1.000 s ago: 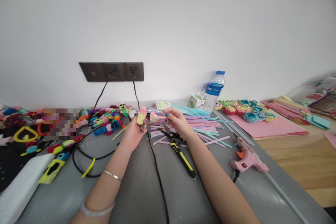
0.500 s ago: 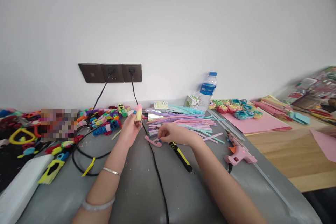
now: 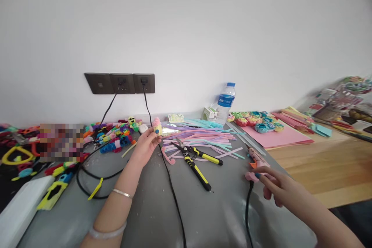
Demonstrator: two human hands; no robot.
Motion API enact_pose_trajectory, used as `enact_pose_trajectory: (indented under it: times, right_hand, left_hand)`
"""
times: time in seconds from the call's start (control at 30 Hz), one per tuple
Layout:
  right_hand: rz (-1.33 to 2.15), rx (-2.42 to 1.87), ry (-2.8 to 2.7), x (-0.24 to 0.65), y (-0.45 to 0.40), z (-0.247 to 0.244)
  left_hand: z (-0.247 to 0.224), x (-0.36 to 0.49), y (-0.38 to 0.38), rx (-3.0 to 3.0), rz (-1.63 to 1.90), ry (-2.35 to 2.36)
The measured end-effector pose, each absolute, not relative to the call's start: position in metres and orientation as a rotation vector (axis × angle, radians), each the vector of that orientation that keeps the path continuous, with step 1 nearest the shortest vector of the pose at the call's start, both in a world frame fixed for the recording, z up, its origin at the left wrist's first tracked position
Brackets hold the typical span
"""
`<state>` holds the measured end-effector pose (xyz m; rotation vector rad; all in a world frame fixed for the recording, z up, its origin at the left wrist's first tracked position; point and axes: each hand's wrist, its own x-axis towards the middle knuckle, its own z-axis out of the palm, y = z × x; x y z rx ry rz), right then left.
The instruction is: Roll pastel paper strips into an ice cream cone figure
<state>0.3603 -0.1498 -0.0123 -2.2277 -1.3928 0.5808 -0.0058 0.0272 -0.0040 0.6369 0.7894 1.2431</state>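
My left hand (image 3: 148, 141) pinches a small pink-and-yellow fuzzy piece (image 3: 157, 124), held upright above the table. What it depicts is too small to tell. My right hand (image 3: 274, 186) is over the pink glue gun (image 3: 251, 176) lying on the right of the table. Its fingers are apart and bent around the gun's rear, hiding part of it; a firm hold does not show. Between my hands, black-and-yellow pliers (image 3: 197, 172) lie with handles spread. Just left of them is a curled pink pipe cleaner (image 3: 167, 158).
Pastel pipe cleaners (image 3: 203, 135) lie behind the pliers. A water bottle (image 3: 226, 102) and small box (image 3: 209, 114) stand near the wall. Black cable (image 3: 174, 193) crosses the table. Colourful fuzzy pieces (image 3: 116, 139) crowd the left; rolled flowers (image 3: 264, 124) rest on pink paper (image 3: 281, 136).
My right hand has left the curled pink pipe cleaner and moved right to the glue gun, uncovering the pliers. My left hand still holds the fuzzy piece, slightly further right.
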Motion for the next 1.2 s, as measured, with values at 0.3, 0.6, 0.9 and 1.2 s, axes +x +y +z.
enact_pose_trajectory:
  times: [0.3, 0.6, 0.9, 1.2]
  right_hand:
    - [0.582, -2.162, -1.095, 0.358, -0.146, -0.041]
    - [0.452, -1.575, -0.559, 0.328, -0.149, -0.041]
    - [1.057, -1.141, -0.988, 0.269, -0.108, 0.000]
    - [1.324, -0.756, -1.136, 0.216, -0.063, 0.005]
  left_hand:
    - [-0.003, -0.003, 0.025, 0.619, 1.234, 0.803]
    - [-0.006, -0.001, 0.025, 0.656, 1.206, 0.801]
    - [-0.006, -0.001, 0.022, 0.762, 1.144, 0.791]
    - [-0.007, 0.002, 0.022, 0.797, 1.090, 0.799]
